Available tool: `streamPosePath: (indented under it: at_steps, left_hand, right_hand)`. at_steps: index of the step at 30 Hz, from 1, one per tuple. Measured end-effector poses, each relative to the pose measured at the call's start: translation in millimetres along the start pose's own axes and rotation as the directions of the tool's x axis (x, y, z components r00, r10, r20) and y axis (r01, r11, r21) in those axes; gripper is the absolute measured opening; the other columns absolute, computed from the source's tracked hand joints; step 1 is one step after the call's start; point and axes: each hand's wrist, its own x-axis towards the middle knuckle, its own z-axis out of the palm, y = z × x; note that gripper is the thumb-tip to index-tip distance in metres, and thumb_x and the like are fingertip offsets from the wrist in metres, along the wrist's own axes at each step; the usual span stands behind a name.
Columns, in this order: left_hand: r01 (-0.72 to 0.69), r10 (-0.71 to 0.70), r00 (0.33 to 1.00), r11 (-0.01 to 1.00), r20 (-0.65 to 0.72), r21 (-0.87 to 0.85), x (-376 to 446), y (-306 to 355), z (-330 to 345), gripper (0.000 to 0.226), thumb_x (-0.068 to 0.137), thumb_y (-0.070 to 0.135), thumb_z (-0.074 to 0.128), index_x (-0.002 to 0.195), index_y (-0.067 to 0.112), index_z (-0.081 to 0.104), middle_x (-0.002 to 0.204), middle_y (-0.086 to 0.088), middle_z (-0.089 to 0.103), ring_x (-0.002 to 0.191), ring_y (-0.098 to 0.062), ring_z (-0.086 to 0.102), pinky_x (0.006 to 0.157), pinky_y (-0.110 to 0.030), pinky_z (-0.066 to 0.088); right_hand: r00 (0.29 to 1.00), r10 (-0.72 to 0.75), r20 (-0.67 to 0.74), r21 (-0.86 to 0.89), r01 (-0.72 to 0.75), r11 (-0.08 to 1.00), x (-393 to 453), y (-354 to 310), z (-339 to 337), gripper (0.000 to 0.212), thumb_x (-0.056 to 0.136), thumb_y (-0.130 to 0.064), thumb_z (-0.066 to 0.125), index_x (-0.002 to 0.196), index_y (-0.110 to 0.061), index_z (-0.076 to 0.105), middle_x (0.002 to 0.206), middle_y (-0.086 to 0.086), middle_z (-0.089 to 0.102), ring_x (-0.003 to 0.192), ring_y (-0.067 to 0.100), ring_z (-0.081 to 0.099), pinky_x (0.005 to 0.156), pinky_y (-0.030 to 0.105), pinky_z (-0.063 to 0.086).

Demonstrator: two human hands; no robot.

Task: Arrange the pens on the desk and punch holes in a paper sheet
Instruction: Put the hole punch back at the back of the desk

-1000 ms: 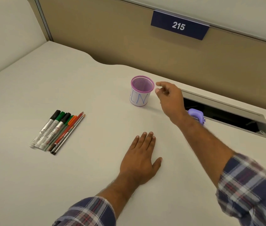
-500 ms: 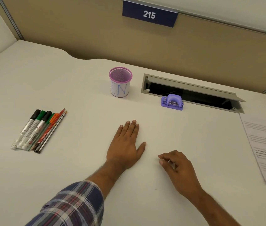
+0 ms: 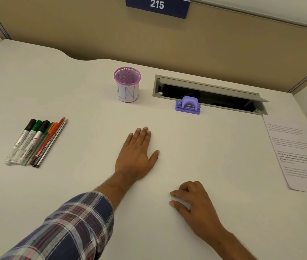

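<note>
1. Pens (image 3: pixel 36 142) lie in a tight row at 9 o'clock on the desk (image 3: pixel 73 184), caps and tips pointing toward 1 o'clock, touching one another.
2. Cup (image 3: pixel 127 84), pink mesh, stands upright at 12 o'clock, empty as far as its mouth shows.
3. Punch (image 3: pixel 187 106), purple, sits at 1 o'clock, against the near edge of an open cable slot (image 3: pixel 209 92).
4. Sheet (image 3: pixel 297 154) lies flat at 3 o'clock, printed, partly cut by the frame edge.
5. Left hand (image 3: pixel 136 156) rests palm down at centre, fingers spread flat, holding nothing.
6. Right hand (image 3: pixel 194 203) rests at 5 o'clock, fingers loosely curled, holding nothing.
</note>
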Motion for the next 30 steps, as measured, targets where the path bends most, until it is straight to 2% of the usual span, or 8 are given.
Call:
streamPosePath:
  at_steps: [7, 13, 16, 24, 27, 30]
  left_hand:
    - [0.003, -0.003, 1.000, 1.000, 0.003, -0.001, 1, -1, 2, 0.078, 0.094, 0.063, 0.013, 0.158, 0.018, 0.008, 0.167, 0.003, 0.004, 0.154, -0.014, -0.001, 0.126, -0.035, 0.002]
    - [-0.001, 0.001, 1.000, 1.000, -0.002, -0.006, 1, 0, 2, 0.078, 0.094, 0.062, 0.014, 0.158, 0.018, 0.008, 0.167, 0.002, 0.004, 0.154, -0.014, 0.000, 0.125, -0.035, 0.001]
    - [0.001, -0.002, 1.000, 1.000, -0.003, -0.011, 1, 0, 1, 0.078, 0.094, 0.062, 0.014, 0.158, 0.018, 0.008, 0.167, 0.002, 0.004, 0.154, -0.015, 0.000, 0.126, -0.035, 0.002]
    - [0.000, 0.000, 1.000, 1.000, -0.005, -0.008, 1, 0, 0, 0.078, 0.094, 0.062, 0.013, 0.158, 0.018, 0.007, 0.167, 0.002, 0.003, 0.154, -0.015, -0.001, 0.126, -0.035, 0.002]
    - [-0.001, 0.001, 1.000, 1.000, -0.005, -0.012, 1, 0, 0, 0.078, 0.094, 0.062, 0.013, 0.158, 0.018, 0.007, 0.167, 0.002, 0.002, 0.154, -0.014, -0.002, 0.126, -0.035, 0.001]
    - [-0.003, 0.003, 1.000, 1.000, -0.002, -0.017, 1, 1, 0, 0.078, 0.095, 0.062, 0.015, 0.158, 0.018, 0.006, 0.167, 0.003, 0.001, 0.154, -0.014, -0.003, 0.125, -0.035, 0.000]
  right_hand:
    - [0.997, -0.069, -0.028, -0.091, 0.066, 0.994, 3, -6, 3, 0.006, 0.088, -0.028, 0.063, 0.089, -0.029, 0.069, 0.086, -0.018, 0.054, 0.088, 0.005, 0.047, 0.074, 0.026, 0.047]
    - [0.994, -0.107, -0.013, -0.147, 0.104, 0.984, 11, -9, 4, 0.009, 0.090, -0.018, 0.058, 0.084, -0.022, 0.062, 0.085, -0.013, 0.056, 0.083, 0.010, 0.047, 0.071, 0.026, 0.046]
    - [0.996, -0.080, -0.033, -0.147, 0.074, 0.986, 22, -6, 0, 0.010, 0.090, -0.012, 0.060, 0.083, -0.019, 0.062, 0.084, -0.009, 0.057, 0.082, 0.013, 0.049, 0.070, 0.029, 0.047]
    - [0.994, -0.101, 0.031, -0.275, 0.105, 0.956, 96, 13, -22, 0.009, 0.090, -0.009, 0.057, 0.085, -0.013, 0.063, 0.087, 0.000, 0.057, 0.086, 0.021, 0.049, 0.072, 0.035, 0.045]
    - [0.997, -0.081, 0.014, -0.280, 0.082, 0.957, 134, 16, -30, 0.012, 0.089, -0.005, 0.055, 0.086, -0.013, 0.063, 0.090, 0.002, 0.057, 0.089, 0.022, 0.048, 0.073, 0.037, 0.045]
    - [0.997, -0.065, -0.033, -0.252, 0.055, 0.966, 172, 13, -34, 0.012, 0.092, -0.007, 0.053, 0.091, -0.013, 0.064, 0.096, 0.002, 0.059, 0.093, 0.020, 0.048, 0.076, 0.032, 0.045]
